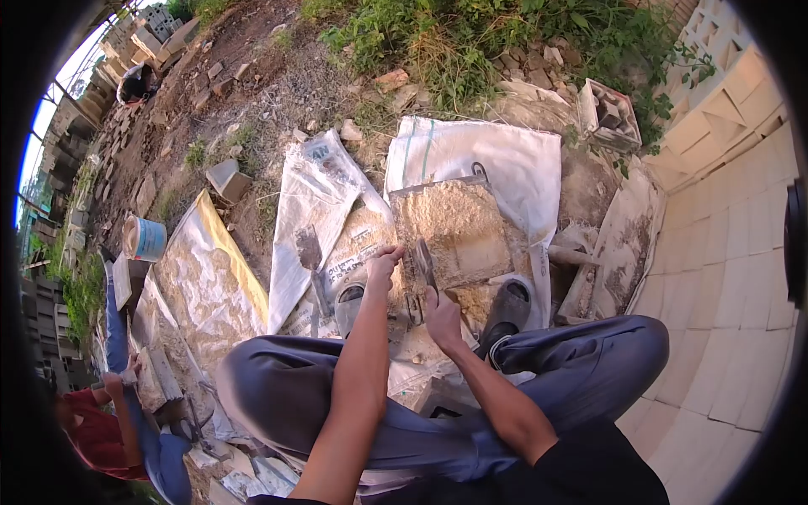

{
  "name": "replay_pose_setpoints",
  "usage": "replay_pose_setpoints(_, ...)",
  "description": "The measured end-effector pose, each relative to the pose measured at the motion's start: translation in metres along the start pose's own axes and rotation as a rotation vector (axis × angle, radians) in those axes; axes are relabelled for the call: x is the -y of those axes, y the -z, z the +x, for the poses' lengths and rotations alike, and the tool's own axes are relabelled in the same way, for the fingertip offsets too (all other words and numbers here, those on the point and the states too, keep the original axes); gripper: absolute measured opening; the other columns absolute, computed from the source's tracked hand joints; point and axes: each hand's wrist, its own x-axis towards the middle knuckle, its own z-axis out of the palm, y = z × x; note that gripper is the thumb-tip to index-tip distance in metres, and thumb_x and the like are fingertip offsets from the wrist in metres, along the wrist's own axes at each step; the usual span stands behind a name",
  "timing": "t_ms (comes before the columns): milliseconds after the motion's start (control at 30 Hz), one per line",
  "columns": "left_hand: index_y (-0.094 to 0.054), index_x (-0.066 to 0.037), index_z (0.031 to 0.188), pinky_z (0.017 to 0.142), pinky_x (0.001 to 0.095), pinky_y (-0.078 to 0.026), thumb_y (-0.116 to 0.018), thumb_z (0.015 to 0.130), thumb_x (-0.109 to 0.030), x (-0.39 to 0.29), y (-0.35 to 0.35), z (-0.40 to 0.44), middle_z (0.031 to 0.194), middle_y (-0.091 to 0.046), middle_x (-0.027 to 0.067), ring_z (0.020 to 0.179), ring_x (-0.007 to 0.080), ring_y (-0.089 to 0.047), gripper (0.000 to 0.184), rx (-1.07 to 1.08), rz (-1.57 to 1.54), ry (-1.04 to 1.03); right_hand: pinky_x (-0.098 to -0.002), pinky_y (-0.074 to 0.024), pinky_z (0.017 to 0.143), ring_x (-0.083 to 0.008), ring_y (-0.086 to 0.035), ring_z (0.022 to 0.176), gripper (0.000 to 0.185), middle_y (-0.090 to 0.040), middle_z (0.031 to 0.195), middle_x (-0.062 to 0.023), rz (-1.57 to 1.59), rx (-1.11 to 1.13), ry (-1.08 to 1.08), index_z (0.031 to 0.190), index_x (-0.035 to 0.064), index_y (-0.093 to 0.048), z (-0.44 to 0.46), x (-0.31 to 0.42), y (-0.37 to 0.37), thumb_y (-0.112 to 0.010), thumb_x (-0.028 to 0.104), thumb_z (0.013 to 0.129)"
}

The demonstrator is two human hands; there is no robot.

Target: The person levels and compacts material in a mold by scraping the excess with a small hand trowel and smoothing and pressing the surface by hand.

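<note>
A square, dust-covered block (pixel 461 220) lies in front of me between my shoes. At its left edge is my left hand (pixel 385 264), with fingers closed; what they hold, if anything, is too small to make out. My right hand (pixel 443 318) is wrapped round a dark, narrow hand tool (pixel 426 263), which points away from me over the near left part of the block. Its exact kind does not show. White sacks (pixel 522 164) lie under and behind the block. Left of my left hand rests a dusty trowel-like tool (pixel 309 249) with its handle toward me.
My shoes (pixel 507 310) flank the block. A co-worker in a red top (pixel 99 433) sits at left near a white bucket (pixel 145 239). Stacked pale blocks (pixel 715 295) form a wall at right. A hollow block (pixel 610 115) and plants (pixel 471 50) are behind.
</note>
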Motion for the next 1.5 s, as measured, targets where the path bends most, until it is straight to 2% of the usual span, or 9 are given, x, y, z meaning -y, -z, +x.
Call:
replay_pose_setpoints(200, -0.069, -0.004, 0.09, 0.068, 0.0264, -0.043, -0.078, 0.073, -0.017, -0.005, -0.001, -0.006, 0.078, -0.064, 0.0016, 0.071, 0.0117, -0.052, 0.024, 0.012, -0.026, -0.017, -0.0507, -0.0404, 0.056, -0.0474, -0.056, 0.066, 0.045, -0.054, 0.067, -0.03, 0.205, -0.089, 0.148, 0.082, -0.0069, -0.058, 0.004, 0.014, 0.003, -0.047, 0.035, 0.094)
replay_pose_setpoints(267, -0.069, -0.005, 0.09, 0.069, 0.0261, -0.043, -0.078, 0.074, -0.019, -0.008, -0.001, -0.008, 0.079, -0.065, 0.0018, 0.072, 0.0113, -0.052, 0.023, 0.021, -0.021, -0.024, -0.0483, -0.0394, 0.054, -0.0468, -0.055, 0.063, 0.047, -0.054, 0.066, -0.0291, -0.085, -0.015, 0.003, 0.081, -0.0071, -0.057, -0.003, -0.042, -0.031, -0.045, 0.037, 0.094)
replay_pose_setpoints(400, -0.067, -0.003, 0.089, 0.071, 0.0262, -0.045, -0.076, 0.076, -0.016, 0.007, -0.006, 0.003, 0.08, -0.066, 0.0038, 0.073, 0.0128, -0.058, 0.021, -0.011, -0.038, -0.016, -0.0524, -0.0418, 0.063, -0.0466, -0.058, 0.074, 0.051, -0.058, 0.071, -0.0298, 0.046, 0.09, -0.064, 0.082, -0.0038, -0.061, 0.003, -0.028, -0.007, -0.041, 0.041, 0.094)
replay_pose_setpoints(667, -0.065, -0.001, 0.085, 0.065, 0.0218, -0.044, -0.069, 0.082, -0.015, 0.032, -0.017, -0.003, 0.074, -0.063, 0.0021, 0.068, 0.0076, -0.054, 0.015, -0.042, -0.122, -0.344, -0.0518, -0.0416, 0.061, -0.047, -0.057, 0.07, 0.053, -0.056, 0.066, -0.0295, 0.059, -0.211, -0.073, 0.073, -0.006, -0.059, 0.018, -0.04, 0.022, -0.043, 0.039, 0.094)
replay_pose_setpoints(767, -0.065, -0.002, 0.083, 0.06, 0.0209, -0.04, -0.068, 0.084, -0.016, 0.038, -0.024, -0.006, 0.073, -0.061, -0.0017, 0.065, 0.005, -0.051, 0.014, -0.06, -0.325, -0.355, -0.0529, -0.0419, 0.062, -0.0476, -0.057, 0.07, 0.054, -0.056, 0.067, -0.03, 0.026, -0.128, -0.015, 0.072, -0.0053, -0.059, 0.01, -0.045, 0.007, -0.042, 0.041, 0.094)
replay_pose_setpoints(1000, -0.063, -0.008, 0.085, 0.049, 0.0232, -0.041, -0.065, 0.087, -0.024, 0.042, -0.012, 0.009, 0.07, -0.057, -0.0037, 0.058, 0.0053, -0.049, 0.016, 0.036, -0.19, -0.383, -0.0514, -0.0408, 0.057, -0.0474, -0.056, 0.067, 0.047, -0.055, 0.064, -0.0289, 0.028, -0.028, 0.092, 0.079, -0.0039, -0.058, 0.007, -0.004, 0.016, -0.043, 0.038, 0.095)
replay_pose_setpoints(1133, -0.066, -0.002, 0.082, 0.058, 0.0206, -0.035, -0.068, 0.085, -0.019, 0.039, -0.013, 0.0, 0.069, -0.058, -0.0041, 0.062, 0.0041, -0.046, 0.017, 0.007, -0.245, -0.333, -0.0509, -0.0408, 0.058, -0.0479, -0.056, 0.07, 0.042, -0.054, 0.066, -0.0296, 0.11, -0.05, 0.153, 0.084, -0.0035, -0.058, 0.003, -0.019, -0.007, -0.043, 0.034, 0.095)
replay_pose_setpoints(1300, -0.064, -0.003, 0.093, 0.062, 0.024, -0.042, -0.069, 0.082, -0.016, 0.036, -0.007, -0.002, 0.081, -0.062, 0.002, 0.069, 0.0105, -0.054, 0.018, 0.065, -0.45, -0.193, -0.0495, -0.0417, 0.057, -0.0476, -0.056, 0.071, 0.04, -0.053, 0.066, -0.0308, 0.021, -0.024, 0.078, 0.084, -0.0037, -0.059, 0.007, -0.025, -0.009, -0.045, 0.032, 0.094)
replay_pose_setpoints(1500, -0.063, -0.003, 0.087, 0.057, 0.0265, -0.04, -0.068, 0.084, -0.022, 0.051, -0.004, 0.004, 0.074, -0.059, 0.0006, 0.061, 0.0108, -0.048, 0.021, -0.043, -0.128, -0.269, -0.0455, -0.0385, 0.049, -0.044, -0.055, 0.061, 0.035, -0.052, 0.061, -0.0277, 0.143, -0.122, 0.243, 0.08, -0.0031, -0.057, 0.014, 0.011, 0.011, -0.047, 0.027, 0.094)
